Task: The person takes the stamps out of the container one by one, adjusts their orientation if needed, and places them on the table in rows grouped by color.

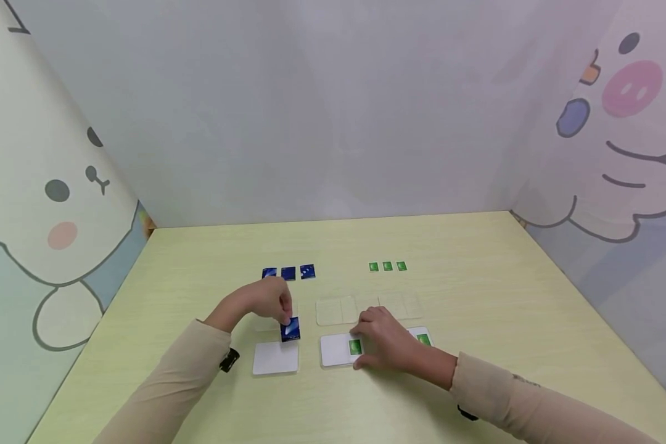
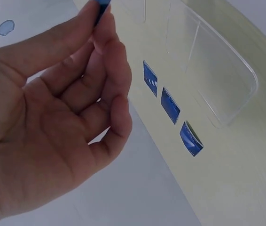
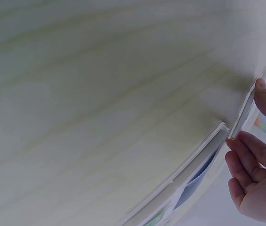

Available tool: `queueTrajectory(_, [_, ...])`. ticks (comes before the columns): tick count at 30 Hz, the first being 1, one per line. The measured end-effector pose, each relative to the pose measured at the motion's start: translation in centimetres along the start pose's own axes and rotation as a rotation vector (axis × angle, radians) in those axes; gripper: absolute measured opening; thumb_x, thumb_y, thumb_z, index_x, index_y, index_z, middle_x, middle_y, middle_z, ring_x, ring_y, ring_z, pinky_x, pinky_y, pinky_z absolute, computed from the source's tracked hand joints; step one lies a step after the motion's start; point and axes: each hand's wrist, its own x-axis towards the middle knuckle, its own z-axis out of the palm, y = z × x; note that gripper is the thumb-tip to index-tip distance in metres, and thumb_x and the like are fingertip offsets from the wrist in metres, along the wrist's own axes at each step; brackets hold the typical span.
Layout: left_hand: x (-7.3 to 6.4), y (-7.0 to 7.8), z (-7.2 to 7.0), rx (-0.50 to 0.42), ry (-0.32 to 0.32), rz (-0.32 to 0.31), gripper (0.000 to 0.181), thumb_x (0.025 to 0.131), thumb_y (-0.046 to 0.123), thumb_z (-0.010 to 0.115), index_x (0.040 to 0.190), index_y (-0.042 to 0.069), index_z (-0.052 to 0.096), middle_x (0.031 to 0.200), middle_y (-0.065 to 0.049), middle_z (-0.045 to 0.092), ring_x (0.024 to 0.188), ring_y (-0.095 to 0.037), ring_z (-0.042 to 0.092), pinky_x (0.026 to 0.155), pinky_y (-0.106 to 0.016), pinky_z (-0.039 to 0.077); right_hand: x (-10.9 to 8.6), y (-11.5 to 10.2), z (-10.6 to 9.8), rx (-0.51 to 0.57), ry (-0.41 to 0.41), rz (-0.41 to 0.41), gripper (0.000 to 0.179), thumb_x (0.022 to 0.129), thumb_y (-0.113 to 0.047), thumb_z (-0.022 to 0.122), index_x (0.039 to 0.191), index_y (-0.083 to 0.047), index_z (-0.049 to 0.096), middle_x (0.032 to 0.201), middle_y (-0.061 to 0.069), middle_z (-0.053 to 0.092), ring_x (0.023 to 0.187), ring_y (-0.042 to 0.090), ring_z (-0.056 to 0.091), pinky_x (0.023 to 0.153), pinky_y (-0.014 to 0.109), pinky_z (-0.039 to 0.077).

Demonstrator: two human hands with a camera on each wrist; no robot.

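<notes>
My left hand [image 1: 269,299] pinches a small blue square packet [image 1: 290,330] between thumb and fingertips. The packet is just above the far right corner of a flat white box [image 1: 275,359]; whether they touch I cannot tell. My right hand [image 1: 388,342] spans a second white box [image 1: 335,350], thumb on its near edge and fingertips on its far edge. A green square packet [image 1: 355,347] lies on that box's right part. Beyond the right hand, another green packet [image 1: 424,340] lies on a third white box, mostly hidden by the hand.
Toward the back lie a row of three blue packets [image 1: 288,273] and a row of three green packets [image 1: 387,266]. Clear plastic lids [image 1: 333,312] lie behind the boxes; one is partly covered by the left hand. Fabric walls [image 1: 333,123] border the pale wooden table [image 1: 211,253].
</notes>
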Motion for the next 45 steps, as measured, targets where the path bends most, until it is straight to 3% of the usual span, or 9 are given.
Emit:
queueTrajectory(18, [-0.6,-1.4,-0.3,-0.016,-0.014,-0.043,0.008,0.082,0.009,0.074,0.075,0.008,0.068,0.073,-0.001,0.063,0.068,-0.013,0.050,0.062,-0.025,0.042,0.0,0.1,0.1,0.005,0.004,0.006,0.056,0.064,-0.049,0.085,0.103,-0.010,0.073,0.095,-0.003,0.064,0.090,0.009,0.051,0.092,0.032,0.043])
queueTrajectory(45, [-1.6,-2.6,-0.6,0.004,-0.005,-0.033,0.008,0.081,0.010,0.074,0.075,0.008,0.068,0.073,0.000,0.063,0.069,-0.013,0.050,0.062,-0.025,0.042,0.0,0.0,0.1,-0.029,0.008,0.001,0.057,0.064,-0.051,0.084,0.103,-0.011,0.073,0.095,-0.004,0.065,0.090,0.009,0.052,0.091,0.033,0.043])
